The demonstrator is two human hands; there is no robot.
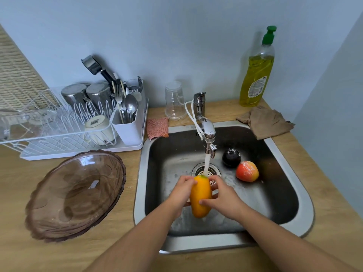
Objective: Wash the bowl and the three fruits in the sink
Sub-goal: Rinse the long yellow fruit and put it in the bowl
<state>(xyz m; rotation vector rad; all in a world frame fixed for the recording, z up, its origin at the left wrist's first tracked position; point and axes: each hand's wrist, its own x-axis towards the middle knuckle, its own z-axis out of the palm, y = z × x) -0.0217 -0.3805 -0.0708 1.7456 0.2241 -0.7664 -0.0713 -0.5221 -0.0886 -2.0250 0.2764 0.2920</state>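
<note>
An orange-yellow mango (200,197) is held over the steel sink (290,169) under the stream running from the tap (207,130). My left hand (181,193) grips its left side and my right hand (225,197) wraps its right side. A dark purple fruit (231,157) and a red-yellow fruit (247,171) lie on the sink floor at the right, touching each other. The brown glass bowl (75,195) sits on the wooden counter left of the sink.
A white dish rack (64,130) with cups and cutlery stands at the back left. Behind the sink are a pink sponge (157,127), an upturned clear cup (174,101), a dish soap bottle (257,71) and a brown cloth (265,121).
</note>
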